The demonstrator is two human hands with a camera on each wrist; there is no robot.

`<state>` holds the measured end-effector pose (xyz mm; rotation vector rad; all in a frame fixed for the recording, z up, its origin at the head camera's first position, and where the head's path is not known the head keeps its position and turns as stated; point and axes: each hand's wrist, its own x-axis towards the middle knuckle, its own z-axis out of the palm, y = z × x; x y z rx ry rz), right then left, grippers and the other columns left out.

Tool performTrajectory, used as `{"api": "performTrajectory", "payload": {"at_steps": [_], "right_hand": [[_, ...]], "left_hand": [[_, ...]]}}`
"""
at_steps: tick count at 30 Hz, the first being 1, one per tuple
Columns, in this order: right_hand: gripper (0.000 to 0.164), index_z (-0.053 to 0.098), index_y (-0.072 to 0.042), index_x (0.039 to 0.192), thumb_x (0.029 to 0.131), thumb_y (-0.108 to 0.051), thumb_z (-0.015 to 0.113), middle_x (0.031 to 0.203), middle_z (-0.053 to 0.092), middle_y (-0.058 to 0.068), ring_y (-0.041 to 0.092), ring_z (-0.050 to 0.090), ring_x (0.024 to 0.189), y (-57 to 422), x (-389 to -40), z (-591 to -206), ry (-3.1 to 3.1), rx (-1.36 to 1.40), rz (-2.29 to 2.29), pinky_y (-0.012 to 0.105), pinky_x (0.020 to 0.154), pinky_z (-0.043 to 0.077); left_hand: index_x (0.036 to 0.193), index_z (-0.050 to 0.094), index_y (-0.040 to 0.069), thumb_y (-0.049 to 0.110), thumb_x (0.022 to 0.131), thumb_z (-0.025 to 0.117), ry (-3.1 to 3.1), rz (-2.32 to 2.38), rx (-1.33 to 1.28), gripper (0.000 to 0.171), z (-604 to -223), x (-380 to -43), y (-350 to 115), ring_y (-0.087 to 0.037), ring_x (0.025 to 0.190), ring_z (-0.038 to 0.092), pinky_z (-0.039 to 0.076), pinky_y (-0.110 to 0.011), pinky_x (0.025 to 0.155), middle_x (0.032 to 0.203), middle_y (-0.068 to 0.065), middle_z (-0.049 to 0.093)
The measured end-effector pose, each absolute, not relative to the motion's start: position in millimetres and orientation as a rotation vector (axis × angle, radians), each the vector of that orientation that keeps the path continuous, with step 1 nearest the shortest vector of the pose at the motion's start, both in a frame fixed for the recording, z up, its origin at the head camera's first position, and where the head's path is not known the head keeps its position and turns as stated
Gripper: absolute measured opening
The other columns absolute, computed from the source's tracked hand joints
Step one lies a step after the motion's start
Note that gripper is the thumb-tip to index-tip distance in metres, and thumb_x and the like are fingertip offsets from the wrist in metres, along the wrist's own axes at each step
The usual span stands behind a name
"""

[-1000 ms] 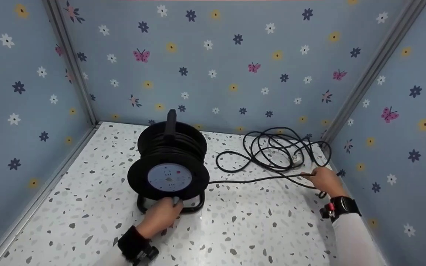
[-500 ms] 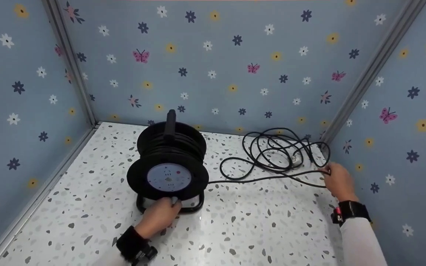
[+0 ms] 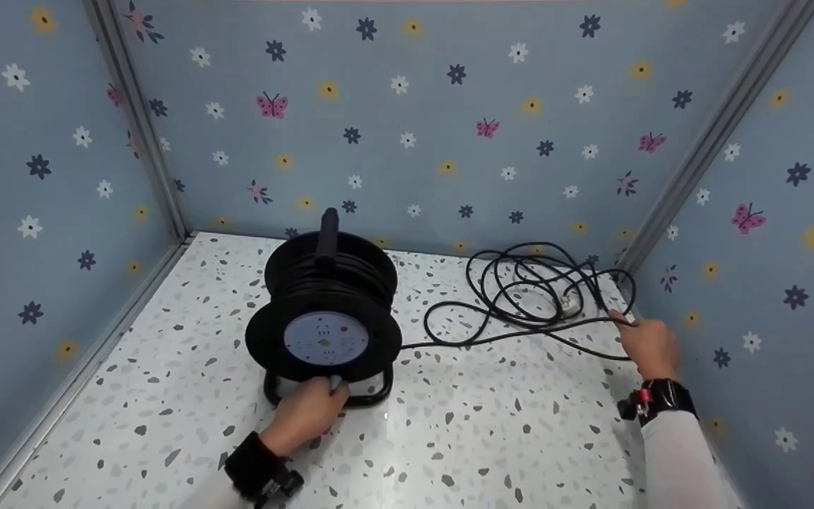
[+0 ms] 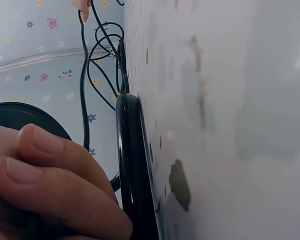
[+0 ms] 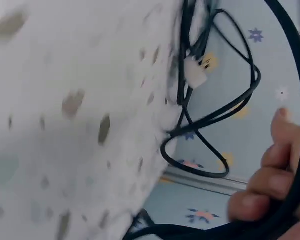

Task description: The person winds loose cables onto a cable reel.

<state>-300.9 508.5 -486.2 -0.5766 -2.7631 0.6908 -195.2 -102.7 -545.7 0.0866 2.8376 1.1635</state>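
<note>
1. Pale-blue wall panels printed with flowers and butterflies are enclosing a white worktop speckled with grey chips; grey metal strips are running up the corners.
2. A black, round-flanged cable reel is standing on the worktop, left of the middle and near the back panel. Its lilac-white round socket panel with a red spot is facing the person, and a dark upright handle is rising behind.
3. A black tubular frame is supporting the reel, its front bar resting on the worktop.
4. The left hand is curling its fingers at the lower edge of the front flange and pinching a small grey knob, partly hidden.
5. A thin black cable is leaving the reel on the right and lying in tangled loops towards the right-hand corner.
6. The right hand is grasping this cable beside the loops, near the right wall.
7. A whitish plug is lying among the loops.
8. Black straps are circling both wrists, and a white sleeve is covering the right forearm.
</note>
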Motion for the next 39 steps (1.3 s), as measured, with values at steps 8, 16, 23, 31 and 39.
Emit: {"api": "performTrajectory", "payload": {"at_steps": [8,16,23,31,39], "right_hand": [[0.054,0.052,-0.013,0.069,0.101,-0.043,0.085,0.063,0.035,-0.004,0.019,0.038,0.056,533.7,-287.5,-514.7,-2.728,-0.251,0.907,0.031,0.05,0.031],[0.064,0.056,-0.017,0.063,0.104,-0.063,0.072,0.054,0.038,-0.005,0.021,0.042,0.051,526.1,-279.2,-531.0,-2.761,-0.051,0.629,0.034,0.054,0.031],[0.056,0.052,-0.019,0.062,0.099,-0.045,0.085,0.052,0.043,-0.002,0.021,0.042,0.048,517.9,-279.2,-530.8,-2.722,0.128,0.348,0.036,0.054,0.026],[0.053,0.062,-0.016,0.065,0.111,-0.041,0.068,0.055,0.052,0.0,0.023,0.048,0.05,513.0,-282.8,-530.0,-2.781,0.148,0.233,0.038,0.049,0.034],[0.051,0.063,-0.017,0.066,0.113,-0.038,0.066,0.057,0.05,0.0,0.023,0.05,0.052,505.3,-285.4,-529.9,-2.792,0.157,0.239,0.039,0.051,0.035]], "left_hand": [[0.072,0.061,0.017,0.039,0.115,0.052,2.739,1.222,0.013,0.049,-543.2,-193.8,-114.1,-0.016,0.041,0.047,0.039,-0.033,0.044,0.054,0.002,0.054],[0.075,0.062,0.015,0.042,0.115,0.052,2.676,1.287,-0.045,0.049,-545.4,-192.4,-125.3,-0.015,0.041,0.045,0.037,-0.03,0.043,0.053,0.0,0.055],[0.081,0.066,0.012,0.039,0.114,0.056,2.678,1.313,-0.073,0.044,-539.8,-190.9,-137.7,-0.014,0.042,0.043,0.037,-0.03,0.043,0.055,-0.001,0.057],[0.068,0.059,0.016,0.039,0.115,0.055,2.711,1.28,-0.051,0.053,-537.8,-188.5,-145.4,-0.014,0.043,0.04,0.031,-0.03,0.046,0.053,0.0,0.055],[0.066,0.059,0.014,0.038,0.115,0.053,2.681,1.331,-0.076,0.055,-535.8,-189.0,-152.6,-0.015,0.042,0.042,0.034,-0.031,0.047,0.051,0.001,0.053]]}}
